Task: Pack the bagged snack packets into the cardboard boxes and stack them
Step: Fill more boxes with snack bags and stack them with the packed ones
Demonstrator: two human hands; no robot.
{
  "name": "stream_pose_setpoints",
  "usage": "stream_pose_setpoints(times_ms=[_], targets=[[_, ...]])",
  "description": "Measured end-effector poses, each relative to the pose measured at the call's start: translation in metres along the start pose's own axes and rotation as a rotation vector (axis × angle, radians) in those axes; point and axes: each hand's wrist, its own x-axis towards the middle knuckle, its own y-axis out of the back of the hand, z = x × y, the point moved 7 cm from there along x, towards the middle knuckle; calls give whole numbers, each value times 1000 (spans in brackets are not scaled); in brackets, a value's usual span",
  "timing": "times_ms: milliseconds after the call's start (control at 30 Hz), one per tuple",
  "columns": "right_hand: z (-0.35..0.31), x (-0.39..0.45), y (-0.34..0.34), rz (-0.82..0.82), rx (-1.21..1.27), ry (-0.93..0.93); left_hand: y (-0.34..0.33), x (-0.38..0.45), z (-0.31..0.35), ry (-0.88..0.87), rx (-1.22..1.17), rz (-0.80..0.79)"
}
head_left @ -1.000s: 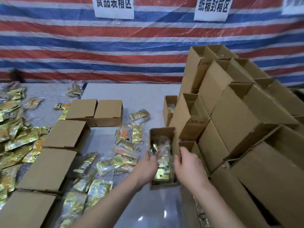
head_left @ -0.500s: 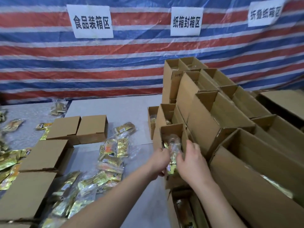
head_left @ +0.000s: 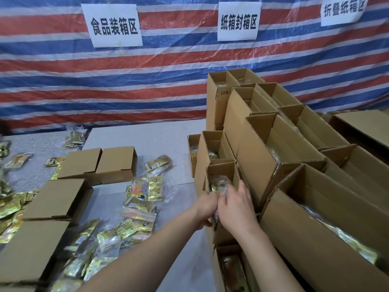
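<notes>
A: While the open box (head_left: 223,175) sits against the stack (head_left: 273,144), both hands press a clear bag of snack packets (head_left: 221,184) into it: left hand (head_left: 205,207) curled on box and bag, right hand (head_left: 235,205) gripping the bag.

B: Progress?

A: Roughly midway, I'd judge. Many boxes hold packets; loose bags (head_left: 139,199) and closed boxes (head_left: 99,165) crowd the bench (head_left: 147,140) at left.
</notes>
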Motion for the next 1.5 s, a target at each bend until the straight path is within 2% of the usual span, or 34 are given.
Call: stream_pose_setpoints(times_ms=[367, 600, 767, 933, 1300, 1400, 1500], targets=[[8, 7, -6, 40, 21, 34, -1, 9, -3, 36, -4, -15], [7, 6, -6, 63, 16, 56, 5, 7, -14, 113, -146, -34], [-2, 4, -4, 101, 3, 110, 19, 3, -20, 109, -145, -12], [-36, 2, -11, 160, 17, 212, 62, -4, -41, 67, -156, 65], [-135, 10, -88, -56, 194, 316, 232, -43, -136, 85, -163, 363], [-152, 9, -113, -86, 197, 316, 266, -51, -162, 102, -67, 426], [-163, 7, -140, -133, 185, 308, 283, -52, -188, 88, 128, 449]])
